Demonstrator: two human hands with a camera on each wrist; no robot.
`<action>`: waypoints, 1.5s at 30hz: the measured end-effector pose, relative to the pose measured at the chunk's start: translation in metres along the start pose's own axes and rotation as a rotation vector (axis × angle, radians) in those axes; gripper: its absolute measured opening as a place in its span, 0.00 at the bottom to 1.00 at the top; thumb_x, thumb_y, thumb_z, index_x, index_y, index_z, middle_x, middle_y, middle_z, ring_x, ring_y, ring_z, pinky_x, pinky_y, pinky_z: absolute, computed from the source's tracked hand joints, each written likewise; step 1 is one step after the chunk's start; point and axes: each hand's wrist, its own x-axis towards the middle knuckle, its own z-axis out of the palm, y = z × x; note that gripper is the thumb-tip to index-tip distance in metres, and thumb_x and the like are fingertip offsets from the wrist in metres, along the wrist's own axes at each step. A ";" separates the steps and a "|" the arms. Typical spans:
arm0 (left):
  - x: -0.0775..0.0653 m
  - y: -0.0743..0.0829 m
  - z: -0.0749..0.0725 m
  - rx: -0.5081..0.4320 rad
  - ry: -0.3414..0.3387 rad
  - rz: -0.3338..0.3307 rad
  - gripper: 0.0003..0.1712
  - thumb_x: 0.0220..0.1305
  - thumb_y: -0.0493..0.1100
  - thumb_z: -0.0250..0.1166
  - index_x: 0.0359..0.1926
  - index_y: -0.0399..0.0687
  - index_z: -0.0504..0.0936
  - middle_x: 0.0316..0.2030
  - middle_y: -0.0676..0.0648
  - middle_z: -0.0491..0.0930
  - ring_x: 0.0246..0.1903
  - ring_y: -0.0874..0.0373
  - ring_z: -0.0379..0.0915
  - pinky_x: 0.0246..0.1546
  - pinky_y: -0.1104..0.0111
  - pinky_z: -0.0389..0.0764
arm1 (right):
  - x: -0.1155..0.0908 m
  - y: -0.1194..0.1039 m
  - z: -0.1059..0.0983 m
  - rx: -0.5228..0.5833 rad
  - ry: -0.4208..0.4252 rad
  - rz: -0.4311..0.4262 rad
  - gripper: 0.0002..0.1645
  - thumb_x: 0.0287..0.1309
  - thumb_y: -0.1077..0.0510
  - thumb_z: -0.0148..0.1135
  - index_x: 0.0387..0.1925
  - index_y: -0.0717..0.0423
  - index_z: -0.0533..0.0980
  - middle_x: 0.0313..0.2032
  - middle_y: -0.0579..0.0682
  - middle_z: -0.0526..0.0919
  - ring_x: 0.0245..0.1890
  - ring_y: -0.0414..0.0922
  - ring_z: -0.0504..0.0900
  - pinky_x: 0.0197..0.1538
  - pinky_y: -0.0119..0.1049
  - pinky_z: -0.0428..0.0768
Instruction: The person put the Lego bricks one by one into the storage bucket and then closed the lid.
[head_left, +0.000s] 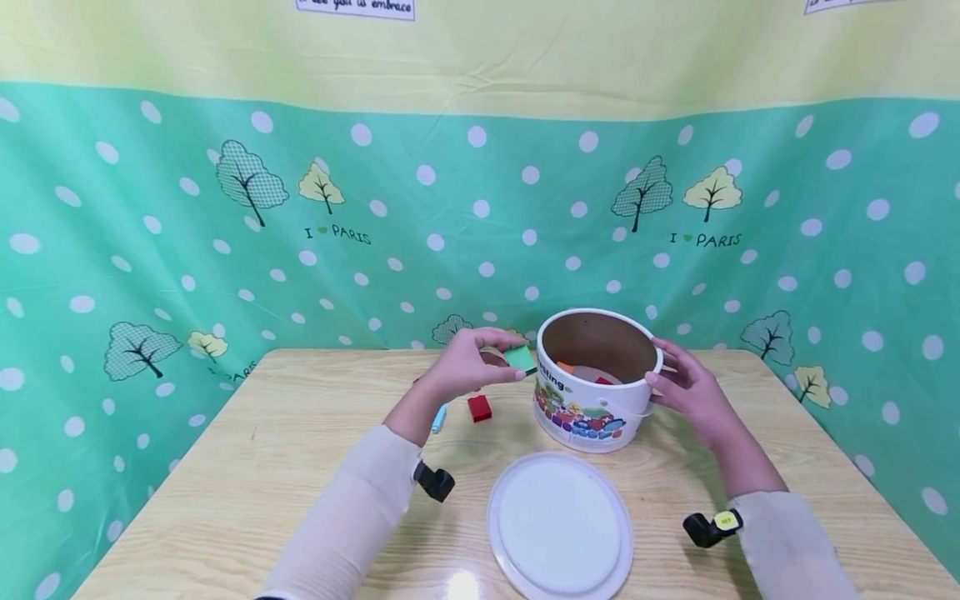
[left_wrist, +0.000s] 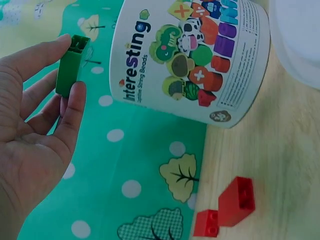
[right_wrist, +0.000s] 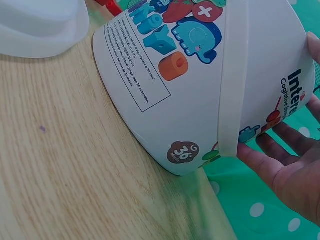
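Between the thumb and fingers of my left hand (head_left: 468, 367) is a green building block (head_left: 521, 359), held up just left of the bucket's rim. The left wrist view shows the same block (left_wrist: 71, 67) with its hollow side facing up. A white printed bucket (head_left: 581, 408) stands without its lid, with an orange piece (head_left: 566, 367) and a red piece (head_left: 603, 381) visible inside. My right hand (head_left: 690, 385) grips the bucket's right side at the rim. In the right wrist view, the thumb lies by the white handle (right_wrist: 233, 80); some fingertips are out of view.
The round white lid (head_left: 558, 525) lies on the wooden table (head_left: 300, 467) in front of the bucket. Left of the bucket are a red block (head_left: 479, 408) and a light blue piece (head_left: 438, 418). Another red block (left_wrist: 206, 223) shows in the left wrist view. A polka-dot curtain (head_left: 405, 217) hangs behind.
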 end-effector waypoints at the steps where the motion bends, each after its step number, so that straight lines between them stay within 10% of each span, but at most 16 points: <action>1: 0.003 0.001 0.001 0.015 -0.006 0.007 0.29 0.52 0.41 0.77 0.57 0.44 0.81 0.53 0.48 0.77 0.42 0.54 0.82 0.43 0.66 0.83 | 0.000 0.000 0.000 -0.004 0.001 0.001 0.44 0.68 0.48 0.59 0.76 0.50 0.49 0.70 0.68 0.55 0.65 0.67 0.61 0.52 0.49 0.79; 17: 0.049 0.034 0.019 0.194 -0.092 -0.011 0.26 0.52 0.43 0.77 0.54 0.50 0.84 0.45 0.51 0.79 0.40 0.58 0.80 0.39 0.70 0.83 | 0.001 0.000 0.001 -0.001 0.005 -0.009 0.43 0.67 0.48 0.59 0.76 0.50 0.50 0.69 0.67 0.56 0.65 0.67 0.62 0.51 0.48 0.80; 27: 0.073 0.033 0.032 0.255 -0.035 0.002 0.22 0.50 0.42 0.78 0.48 0.49 0.86 0.38 0.56 0.82 0.40 0.57 0.75 0.37 0.71 0.80 | 0.001 0.001 0.000 -0.008 0.007 -0.013 0.42 0.68 0.50 0.59 0.76 0.50 0.51 0.68 0.67 0.58 0.64 0.65 0.63 0.51 0.47 0.81; 36: 0.077 0.029 0.040 0.271 0.078 -0.021 0.20 0.50 0.40 0.77 0.47 0.50 0.86 0.47 0.51 0.81 0.52 0.51 0.74 0.49 0.67 0.78 | 0.002 0.000 0.000 -0.005 0.009 -0.006 0.43 0.67 0.49 0.59 0.76 0.50 0.51 0.69 0.67 0.57 0.65 0.66 0.62 0.51 0.47 0.80; 45: 0.068 0.026 0.035 0.257 0.034 0.025 0.21 0.51 0.41 0.77 0.49 0.50 0.85 0.49 0.51 0.80 0.53 0.53 0.74 0.50 0.67 0.78 | 0.000 0.000 0.000 -0.007 0.012 0.004 0.44 0.67 0.48 0.59 0.76 0.49 0.50 0.70 0.67 0.56 0.65 0.67 0.61 0.51 0.48 0.80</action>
